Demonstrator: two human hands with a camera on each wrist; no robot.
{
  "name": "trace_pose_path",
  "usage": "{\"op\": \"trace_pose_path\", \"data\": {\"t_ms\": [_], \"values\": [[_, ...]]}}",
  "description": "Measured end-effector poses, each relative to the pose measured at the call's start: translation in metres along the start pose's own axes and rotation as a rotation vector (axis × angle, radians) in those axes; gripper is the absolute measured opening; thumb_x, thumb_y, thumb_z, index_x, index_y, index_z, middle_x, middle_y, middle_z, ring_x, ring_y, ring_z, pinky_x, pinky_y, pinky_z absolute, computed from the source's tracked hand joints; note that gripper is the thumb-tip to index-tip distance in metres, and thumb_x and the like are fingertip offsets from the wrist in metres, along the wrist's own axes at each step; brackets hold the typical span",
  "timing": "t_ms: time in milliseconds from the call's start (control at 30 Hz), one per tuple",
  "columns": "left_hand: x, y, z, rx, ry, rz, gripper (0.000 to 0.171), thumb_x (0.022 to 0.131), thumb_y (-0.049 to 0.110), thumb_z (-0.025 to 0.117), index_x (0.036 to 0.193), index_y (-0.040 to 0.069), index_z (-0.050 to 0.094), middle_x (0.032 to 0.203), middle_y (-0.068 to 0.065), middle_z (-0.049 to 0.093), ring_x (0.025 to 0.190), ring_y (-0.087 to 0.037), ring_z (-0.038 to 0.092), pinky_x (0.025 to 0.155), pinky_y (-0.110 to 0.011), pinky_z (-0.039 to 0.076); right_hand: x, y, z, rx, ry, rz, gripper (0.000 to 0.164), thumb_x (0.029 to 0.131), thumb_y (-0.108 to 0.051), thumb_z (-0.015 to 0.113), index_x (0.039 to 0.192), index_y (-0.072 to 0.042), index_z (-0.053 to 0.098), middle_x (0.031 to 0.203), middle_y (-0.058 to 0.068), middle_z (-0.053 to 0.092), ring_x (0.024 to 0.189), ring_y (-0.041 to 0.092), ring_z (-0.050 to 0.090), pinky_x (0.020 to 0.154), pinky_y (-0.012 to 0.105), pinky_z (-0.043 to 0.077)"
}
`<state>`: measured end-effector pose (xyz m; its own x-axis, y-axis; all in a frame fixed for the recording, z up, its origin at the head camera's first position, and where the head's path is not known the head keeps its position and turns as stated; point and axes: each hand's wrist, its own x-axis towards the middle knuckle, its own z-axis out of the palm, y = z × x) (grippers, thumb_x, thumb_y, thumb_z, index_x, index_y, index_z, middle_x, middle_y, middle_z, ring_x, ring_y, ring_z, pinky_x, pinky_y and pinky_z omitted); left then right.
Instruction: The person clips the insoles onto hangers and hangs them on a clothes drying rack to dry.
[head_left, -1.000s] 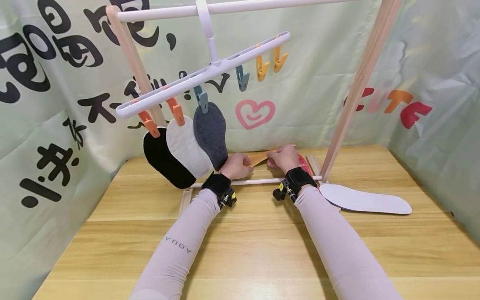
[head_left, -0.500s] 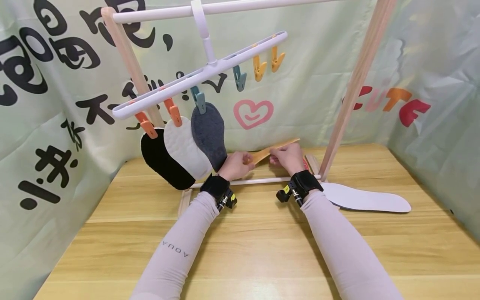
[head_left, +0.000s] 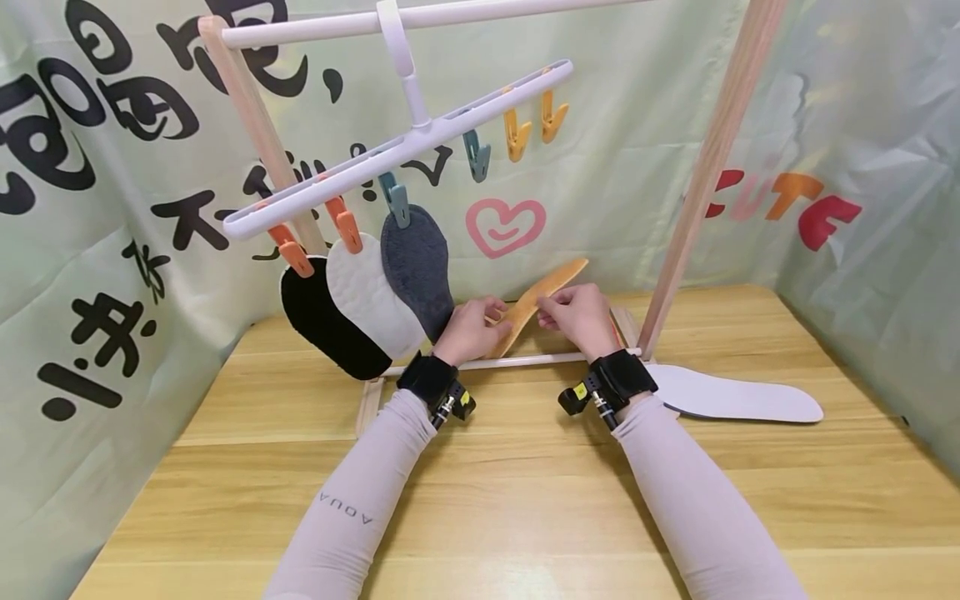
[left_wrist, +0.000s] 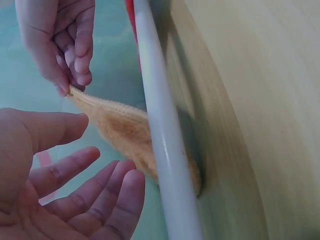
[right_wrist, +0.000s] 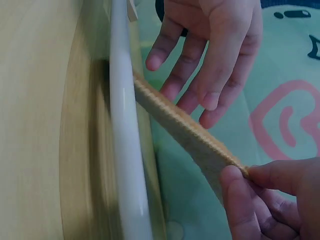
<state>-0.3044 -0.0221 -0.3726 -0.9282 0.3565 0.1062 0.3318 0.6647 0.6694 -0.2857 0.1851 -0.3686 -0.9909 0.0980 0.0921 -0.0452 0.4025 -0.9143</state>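
Note:
My right hand point(head_left: 585, 317) pinches the edge of an orange fuzzy insole point(head_left: 542, 290) between thumb and fingertips. The insole stands tilted behind the rack's low white bar point(head_left: 525, 361), and its lower end overlaps that bar in the left wrist view. Beside the insole is my left hand point(head_left: 471, 330), its fingers loosely spread and not gripping in the left wrist view. From the tilted white hanger point(head_left: 442, 129), a black insole point(head_left: 322, 321) and a white one point(head_left: 372, 293) hang in orange clips; a grey insole point(head_left: 416, 267) hangs in a blue clip, close to my left hand.
One blue clip point(head_left: 477, 158) and two yellow clips point(head_left: 516, 137) on the hanger hold nothing. A white-faced insole point(head_left: 738, 395) lies on the table right of the wooden upright point(head_left: 708, 167). Something red shows partly behind my right hand. A printed cloth point(head_left: 615, 217) stands behind.
My right hand has raised the orange insole and turned it steeper, its lower end swinging toward the front bar. The left fingers have loosened beside it.

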Motion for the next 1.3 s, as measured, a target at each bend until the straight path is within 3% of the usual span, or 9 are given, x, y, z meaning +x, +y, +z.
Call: {"op": "trace_pose_path", "data": {"t_ms": [133,267,367,600,833,1167,1300], "values": [[-0.002,0.001,-0.001,-0.023,-0.004,0.010,0.034,0.104,0.023,0.071,0.135,0.009,0.070,0.128,-0.015,0.077,0.114,-0.031,0.076,0.097,-0.042,0.061,-0.006,-0.005,-0.002,-0.048,-0.015,-0.032,0.030,0.106,-0.024,0.071,0.102,0.004,0.082,0.089,0.016,0.082,0.076,0.019,0.081,0.085,0.045,0.066],[-0.004,0.002,-0.002,-0.042,0.001,0.020,0.034,0.104,0.024,0.071,0.135,0.010,0.070,0.127,-0.014,0.077,0.114,-0.031,0.076,0.096,-0.043,0.061,-0.009,-0.009,-0.004,-0.043,-0.007,-0.057,0.029,0.105,-0.022,0.071,0.100,0.005,0.082,0.089,0.017,0.082,0.065,0.005,0.075,0.074,0.031,0.066],[-0.007,0.004,-0.003,-0.063,0.005,0.025,0.034,0.105,0.024,0.070,0.136,0.010,0.069,0.126,-0.013,0.076,0.114,-0.032,0.075,0.096,-0.042,0.061,-0.010,-0.012,-0.004,-0.046,0.009,-0.091,0.028,0.104,-0.021,0.072,0.098,0.005,0.082,0.088,0.017,0.082,0.065,0.006,0.075,0.069,0.026,0.064],[-0.012,0.009,-0.005,-0.097,0.041,0.055,0.034,0.105,0.024,0.071,0.136,0.010,0.069,0.126,-0.012,0.077,0.111,-0.031,0.075,0.094,-0.041,0.061,-0.015,-0.022,-0.005,-0.068,0.043,-0.131,0.028,0.103,-0.023,0.073,0.098,0.004,0.082,0.085,0.013,0.082,0.065,0.004,0.074,0.077,0.036,0.067],[-0.016,0.012,-0.005,-0.131,0.088,0.079,0.035,0.105,0.024,0.072,0.137,0.010,0.069,0.123,-0.011,0.077,0.108,-0.029,0.076,0.093,-0.041,0.061,-0.020,-0.031,-0.012,-0.118,0.046,-0.160,0.027,0.103,-0.029,0.074,0.094,-0.006,0.084,0.086,0.010,0.083,0.070,0.007,0.076,0.070,0.022,0.059],[-0.021,0.015,-0.015,-0.173,0.124,0.105,0.034,0.107,0.028,0.069,0.139,0.014,0.068,0.124,-0.009,0.076,0.111,-0.027,0.074,0.093,-0.040,0.060,-0.028,-0.047,-0.021,-0.114,0.001,-0.175,0.028,0.104,-0.028,0.073,0.099,-0.002,0.083,0.091,0.014,0.083,0.073,0.008,0.078,0.074,0.027,0.063],[-0.022,0.017,-0.017,-0.188,0.131,0.098,0.036,0.107,0.029,0.069,0.139,0.014,0.068,0.124,-0.009,0.075,0.112,-0.027,0.074,0.093,-0.041,0.061,-0.032,-0.052,-0.024,-0.107,-0.016,-0.197,0.028,0.104,-0.026,0.073,0.098,-0.001,0.083,0.090,0.015,0.083,0.069,0.005,0.076,0.071,0.023,0.063]]}}
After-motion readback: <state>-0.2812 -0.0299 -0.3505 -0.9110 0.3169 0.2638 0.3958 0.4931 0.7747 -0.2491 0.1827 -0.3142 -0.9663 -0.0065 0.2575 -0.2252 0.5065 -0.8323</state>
